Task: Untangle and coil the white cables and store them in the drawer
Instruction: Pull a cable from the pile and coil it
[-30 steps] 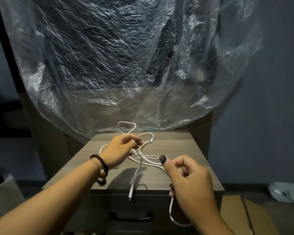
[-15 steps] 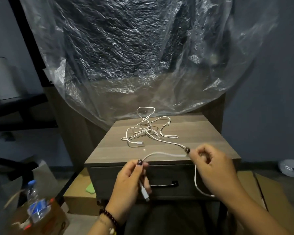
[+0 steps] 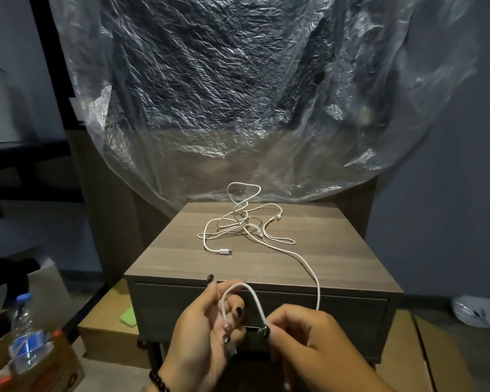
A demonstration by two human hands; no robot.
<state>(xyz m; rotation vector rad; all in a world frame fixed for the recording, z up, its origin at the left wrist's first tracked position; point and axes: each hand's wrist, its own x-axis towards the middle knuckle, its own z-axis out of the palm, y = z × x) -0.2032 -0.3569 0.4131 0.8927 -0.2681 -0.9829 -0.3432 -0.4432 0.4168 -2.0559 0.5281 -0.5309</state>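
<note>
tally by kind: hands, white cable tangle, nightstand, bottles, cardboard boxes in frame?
hands: 2, left hand and right hand, both pinching one white cable
white cable tangle: 1, strand count unclear
nightstand: 1, drawer closed
water bottle: 1
cardboard boxes: at least 2
total: at least 7

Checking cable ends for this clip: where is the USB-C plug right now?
In the head view, the USB-C plug lies flat on the nightstand top, left of centre, in front of the tangled white cables, untouched by either hand.
</note>
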